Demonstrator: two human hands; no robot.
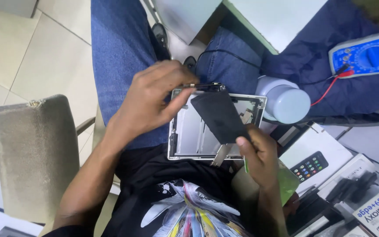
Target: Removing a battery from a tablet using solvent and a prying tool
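Cluttered repair bench beside tiled floor, left hand (148,103) pinching top edge of open tablet shell (189,136) on lap, right hand (259,153) gripping lifted black battery panel (218,115), blue multimeter (367,55) well apart.

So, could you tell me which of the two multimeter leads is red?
The red lead is the one curving down toward the pale bottle cap; the black lead runs left over the jeans.

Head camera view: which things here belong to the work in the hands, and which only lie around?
In hand:
left hand
right hand
open tablet shell
black panel
green card

Lying about:
blue multimeter
white bottle
phone boxes
chair
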